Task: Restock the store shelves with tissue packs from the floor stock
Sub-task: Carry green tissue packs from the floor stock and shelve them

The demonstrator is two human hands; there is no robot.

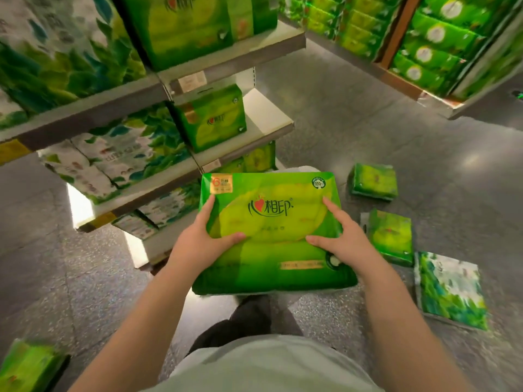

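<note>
**Tissue pack held flat in both hands**

The tissue pack (271, 233) lies face up, long axis running away from the person, top edge toward the shelf (266, 120). Left hand (198, 241) and right hand (345, 239) grip its sides, thumbs curled on top, fingers (209, 205) extended forward along its edges.

The green pack (27, 366) at 8 o'clock is blurred and cut by the frame edge. The shelf price labels (192, 80) at 11 o'clock are too blurred to read.

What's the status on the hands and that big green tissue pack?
Left hand, right hand both gripping large green plastic-wrapped tissue pack, held above grey floor. Shelf slot beside lone green pack open. Nothing blocking.
</note>
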